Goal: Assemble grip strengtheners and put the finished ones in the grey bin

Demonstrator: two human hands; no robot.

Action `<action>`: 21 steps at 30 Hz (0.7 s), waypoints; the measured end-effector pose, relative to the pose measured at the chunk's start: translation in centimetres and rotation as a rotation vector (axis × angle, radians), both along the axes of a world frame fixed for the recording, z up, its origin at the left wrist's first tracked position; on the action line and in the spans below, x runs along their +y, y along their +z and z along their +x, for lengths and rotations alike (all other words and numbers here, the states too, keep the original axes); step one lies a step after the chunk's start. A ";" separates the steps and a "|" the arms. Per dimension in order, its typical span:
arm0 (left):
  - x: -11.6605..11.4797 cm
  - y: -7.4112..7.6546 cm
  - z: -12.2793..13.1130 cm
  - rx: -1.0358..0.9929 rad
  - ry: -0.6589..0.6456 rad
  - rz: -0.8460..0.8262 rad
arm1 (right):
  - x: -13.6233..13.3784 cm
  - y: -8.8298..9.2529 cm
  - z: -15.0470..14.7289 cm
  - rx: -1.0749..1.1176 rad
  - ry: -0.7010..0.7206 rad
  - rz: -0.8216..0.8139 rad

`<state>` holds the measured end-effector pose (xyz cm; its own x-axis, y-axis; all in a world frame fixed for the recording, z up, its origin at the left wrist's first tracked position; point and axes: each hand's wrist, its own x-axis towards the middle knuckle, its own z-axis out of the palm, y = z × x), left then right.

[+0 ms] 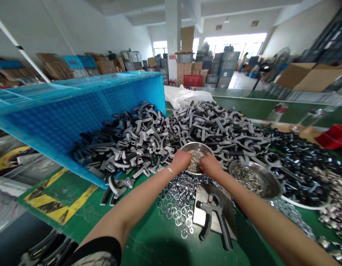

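Observation:
My left hand [182,160] reaches over the left rim of a round metal bowl [200,146], its fingers curled down at the small metal parts [195,161] inside. At the bowl's right side, my right hand [211,165] is closed too, fingertips among the same parts. What either hand pinches is hidden. Just below the bowl lie a heap of shiny small metal pieces [184,188] and many flat metal rings [178,214]. A hand grip exerciser [215,214] with dark handles and a spring rests on a metal plate [199,218] nearer to me.
A blue crate [90,92] lies tipped at left, spilling grey-and-black handles [140,140]. More handles [209,122] are piled behind the bowl. A second bowl [270,181] with metal pins, black parts [304,159] and silver parts [337,195] stand at right.

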<state>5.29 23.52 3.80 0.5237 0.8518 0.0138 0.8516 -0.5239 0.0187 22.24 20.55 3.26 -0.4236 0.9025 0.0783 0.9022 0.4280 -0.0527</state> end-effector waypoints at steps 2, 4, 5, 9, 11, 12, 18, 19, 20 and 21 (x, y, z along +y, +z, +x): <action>0.0 -0.5 0.1 -0.022 -0.001 -0.006 | 0.0 -0.5 0.2 0.022 -0.034 -0.029; 0.2 -0.9 0.2 -0.047 0.004 -0.015 | 0.0 -0.8 0.2 0.068 -0.077 -0.047; 0.2 -1.0 0.3 -0.061 0.009 -0.019 | 0.1 -0.8 0.2 0.101 -0.102 -0.051; 0.5 -1.0 0.4 -0.111 0.028 -0.033 | 0.3 -0.1 0.0 0.276 -0.162 -0.063; 0.5 -0.4 0.2 -0.137 0.039 -0.039 | -0.4 0.9 0.4 0.381 -0.163 -0.075; 0.2 0.0 0.0 -0.156 0.044 -0.041 | -1.2 1.4 0.9 0.435 -0.166 -0.081; -8.0 0.9 -0.1 -0.343 -0.054 -0.074 | -12.3 2.2 6.1 0.746 -0.245 -0.235; -10.2 0.5 0.1 -0.419 -0.132 -0.125 | -14.4 1.7 6.7 0.869 -0.296 -0.331; -12.3 -0.1 0.4 -0.455 -0.214 -0.186 | -16.3 1.2 7.2 0.975 -0.346 -0.416; -14.2 -0.7 0.8 -0.463 -0.240 -0.201 | -17.9 0.6 7.5 1.073 -0.394 -0.488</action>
<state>6.08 9.34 3.13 0.6810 0.7192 0.1375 0.5884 -0.6492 0.4819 29.73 2.67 3.86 -0.0461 0.9858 -0.1618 0.3672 -0.1339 -0.9205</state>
